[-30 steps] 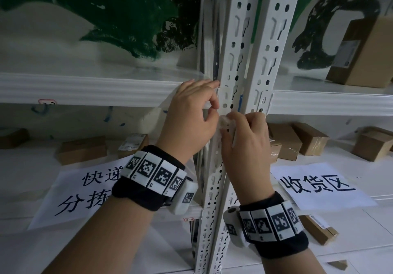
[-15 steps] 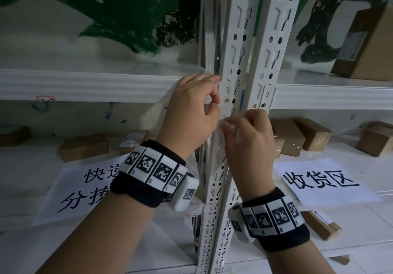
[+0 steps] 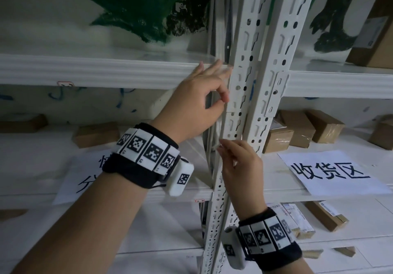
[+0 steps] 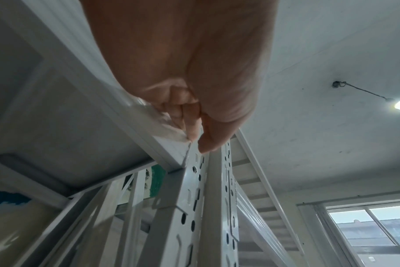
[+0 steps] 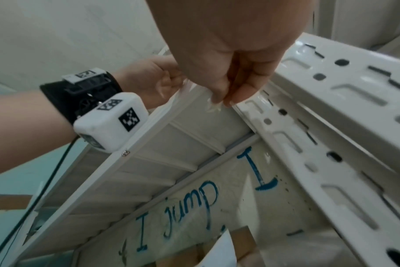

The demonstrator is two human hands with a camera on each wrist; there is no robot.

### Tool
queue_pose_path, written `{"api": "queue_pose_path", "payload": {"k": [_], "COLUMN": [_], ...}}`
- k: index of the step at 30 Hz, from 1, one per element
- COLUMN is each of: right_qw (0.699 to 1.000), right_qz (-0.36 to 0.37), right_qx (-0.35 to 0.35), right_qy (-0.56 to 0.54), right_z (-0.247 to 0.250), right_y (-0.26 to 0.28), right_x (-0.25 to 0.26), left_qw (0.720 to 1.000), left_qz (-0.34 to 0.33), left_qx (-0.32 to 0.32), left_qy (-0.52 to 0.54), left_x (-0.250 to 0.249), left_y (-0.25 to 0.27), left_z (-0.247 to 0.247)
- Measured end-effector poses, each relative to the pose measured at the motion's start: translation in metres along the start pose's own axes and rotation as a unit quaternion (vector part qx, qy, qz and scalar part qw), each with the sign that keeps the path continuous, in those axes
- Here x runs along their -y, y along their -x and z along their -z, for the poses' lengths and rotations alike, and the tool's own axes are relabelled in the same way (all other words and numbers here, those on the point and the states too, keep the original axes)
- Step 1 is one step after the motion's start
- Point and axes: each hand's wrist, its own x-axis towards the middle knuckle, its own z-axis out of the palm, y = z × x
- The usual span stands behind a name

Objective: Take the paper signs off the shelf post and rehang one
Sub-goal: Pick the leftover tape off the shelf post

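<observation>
Fingers (image 5: 219,97) of the right hand (image 3: 242,167) are pinched together on a crumpled scrap of clear tape (image 5: 213,108), held just off the left edge of the shelf post (image 3: 240,112), a little below the shelf rail (image 3: 106,69); the left hand (image 3: 191,108) sits higher on that same edge, thumb and forefinger closed on what looks like another bit of tape (image 4: 171,130) at the corner where rail meets post, the other fingers fanned up against the rail; I can't quite tell whether that upper piece is stuck fast or already lifting.

Both paper signs are off the post: one sign (image 3: 331,171) lies flat on the shelf to the right of the post, its three black characters plain to read; the other sign (image 3: 70,180) lies on the shelf to the left, half hidden behind the left forearm. Cardboard boxes (image 3: 308,129) sit behind them on the same shelf.

So the taking-down looks finished, and the step in hand seems to be clearing leftover tape from the metal; the next move, as I judge it, calls for peeling the upper piece away slowly along the post so it doesn't tear; then getting rid of the sticky scrap, which may cling to the fingertips; then picking up one sheet and fixing it squarely against the post.
</observation>
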Motion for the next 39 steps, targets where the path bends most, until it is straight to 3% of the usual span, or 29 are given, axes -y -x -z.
{"api": "queue_pose_path", "payload": {"k": [5, 12, 17, 25, 39], "right_qw": [0.995, 0.986, 0.975, 0.968, 0.939], "right_qz": [-0.098, -0.128, -0.168, -0.125, -0.160], "right_qx": [0.018, 0.096, 0.126, 0.155, 0.251], "right_qy": [-0.022, 0.040, 0.079, 0.154, 0.174], "right_z": [-0.021, -0.068, -0.089, -0.100, -0.063], "right_y": [0.027, 0.069, 0.095, 0.110, 0.088], "right_x": [-0.010, -0.023, -0.027, -0.026, -0.001], "left_qw": [0.997, 0.987, 0.980, 0.968, 0.985], "left_qz": [0.078, 0.137, 0.189, 0.234, 0.164], "left_qx": [0.010, -0.002, -0.015, -0.002, 0.036], "left_qy": [-0.010, -0.080, -0.061, -0.086, -0.043], "left_x": [0.001, 0.030, 0.053, 0.060, 0.027], "left_y": [0.045, 0.098, 0.130, 0.157, 0.129], "left_z": [-0.001, 0.017, 0.026, 0.031, -0.027]}}
